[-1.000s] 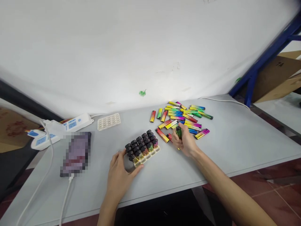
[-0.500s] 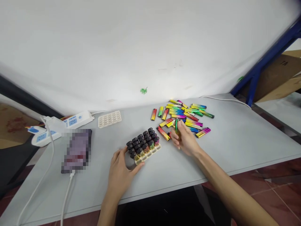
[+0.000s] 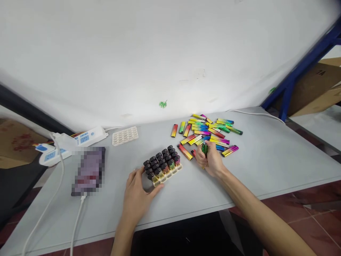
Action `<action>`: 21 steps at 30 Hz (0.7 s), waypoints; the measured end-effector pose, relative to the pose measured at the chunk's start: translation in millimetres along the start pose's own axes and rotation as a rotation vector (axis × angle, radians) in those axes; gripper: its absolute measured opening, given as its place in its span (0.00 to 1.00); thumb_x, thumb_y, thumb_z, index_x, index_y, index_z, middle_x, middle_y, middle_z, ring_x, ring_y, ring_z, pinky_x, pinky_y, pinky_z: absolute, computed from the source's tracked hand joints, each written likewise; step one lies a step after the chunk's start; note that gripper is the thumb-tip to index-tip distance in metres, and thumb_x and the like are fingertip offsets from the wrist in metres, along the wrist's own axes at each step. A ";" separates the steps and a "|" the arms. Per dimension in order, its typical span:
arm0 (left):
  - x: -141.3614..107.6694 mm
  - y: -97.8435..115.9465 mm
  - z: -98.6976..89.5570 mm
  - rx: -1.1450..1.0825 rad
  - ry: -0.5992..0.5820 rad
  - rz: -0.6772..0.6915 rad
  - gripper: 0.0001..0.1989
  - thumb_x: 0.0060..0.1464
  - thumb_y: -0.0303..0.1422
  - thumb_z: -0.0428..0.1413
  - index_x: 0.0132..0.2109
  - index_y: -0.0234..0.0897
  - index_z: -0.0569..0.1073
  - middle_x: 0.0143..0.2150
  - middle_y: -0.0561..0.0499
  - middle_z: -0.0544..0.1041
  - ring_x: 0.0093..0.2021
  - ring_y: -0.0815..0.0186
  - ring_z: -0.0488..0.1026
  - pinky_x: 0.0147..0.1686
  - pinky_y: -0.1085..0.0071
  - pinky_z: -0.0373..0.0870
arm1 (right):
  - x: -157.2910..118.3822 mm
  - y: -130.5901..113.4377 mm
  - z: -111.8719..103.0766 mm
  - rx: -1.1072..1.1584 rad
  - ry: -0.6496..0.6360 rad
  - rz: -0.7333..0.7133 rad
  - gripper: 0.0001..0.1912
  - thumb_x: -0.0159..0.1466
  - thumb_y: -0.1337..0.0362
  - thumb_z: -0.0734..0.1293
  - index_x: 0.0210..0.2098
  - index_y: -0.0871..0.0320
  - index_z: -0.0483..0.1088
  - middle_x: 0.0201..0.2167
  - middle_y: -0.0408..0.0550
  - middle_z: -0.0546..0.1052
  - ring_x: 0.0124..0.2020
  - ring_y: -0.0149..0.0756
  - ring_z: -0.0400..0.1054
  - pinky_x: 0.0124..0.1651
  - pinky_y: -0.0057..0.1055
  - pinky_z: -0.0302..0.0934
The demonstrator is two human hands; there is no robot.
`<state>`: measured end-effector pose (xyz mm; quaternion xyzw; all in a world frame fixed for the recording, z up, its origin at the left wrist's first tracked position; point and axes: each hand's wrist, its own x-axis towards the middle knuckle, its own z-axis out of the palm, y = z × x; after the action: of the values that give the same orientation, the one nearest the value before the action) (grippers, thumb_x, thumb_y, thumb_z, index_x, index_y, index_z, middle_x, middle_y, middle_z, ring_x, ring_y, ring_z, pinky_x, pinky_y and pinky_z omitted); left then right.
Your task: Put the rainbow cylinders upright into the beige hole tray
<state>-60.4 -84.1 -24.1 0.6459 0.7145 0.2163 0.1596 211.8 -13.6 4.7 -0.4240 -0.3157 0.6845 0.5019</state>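
Note:
My left hand [image 3: 137, 195] rests at the left end of a cream tray [image 3: 174, 172], its thumb and fingers spread around the tray's edges. Several black-topped lighters [image 3: 165, 167] stand upright in the tray, and the row of slots nearest me holds none. My right hand [image 3: 210, 158] is wrapped round a green lighter [image 3: 204, 148], with its thumb near the top. Just beyond that hand lies a loose pile of shiny coloured lighters [image 3: 201, 127]. A red and yellow lighter [image 3: 185, 152] lies between the tray and my right hand.
A second cream tray [image 3: 125, 136] with its slots bare lies near the wall. On the left are a white power strip [image 3: 89, 137], a blurred phone [image 3: 89, 170] and white cables. A blue frame [image 3: 289, 90] and cardboard boxes [image 3: 314, 85] stand at the right.
The green lighter has tilted and sunk deeper into my right hand, which has shifted slightly right and down. My left hand and the filled tray have not moved noticeably.

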 end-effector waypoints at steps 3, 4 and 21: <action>0.0 0.2 0.0 -0.003 0.011 0.015 0.38 0.47 0.54 0.61 0.60 0.39 0.63 0.56 0.41 0.70 0.58 0.46 0.68 0.57 0.46 0.68 | -0.3 -1.1 0.8 0.008 0.005 0.003 0.30 0.68 0.45 0.53 0.15 0.55 0.53 0.13 0.35 0.46 0.15 0.25 0.34 0.16 0.25 0.31; -0.1 0.2 0.0 -0.003 0.015 0.019 0.39 0.47 0.54 0.61 0.60 0.40 0.63 0.56 0.42 0.70 0.58 0.46 0.68 0.57 0.46 0.68 | -0.5 -1.5 1.0 0.010 -0.002 0.000 0.30 0.67 0.44 0.54 0.15 0.55 0.53 0.13 0.35 0.46 0.15 0.25 0.34 0.17 0.24 0.31; -0.7 3.0 0.5 -0.017 0.015 0.026 0.37 0.50 0.53 0.61 0.61 0.41 0.63 0.57 0.43 0.69 0.58 0.48 0.69 0.57 0.47 0.69 | -11.0 9.1 9.4 -0.309 -0.098 -0.223 0.26 0.69 0.42 0.55 0.32 0.56 0.69 0.26 0.42 0.67 0.25 0.30 0.63 0.31 0.30 0.59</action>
<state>-57.5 -84.6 -23.0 0.6520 0.7054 0.2294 0.1572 201.0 -26.8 3.9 -0.4245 -0.4860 0.5879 0.4879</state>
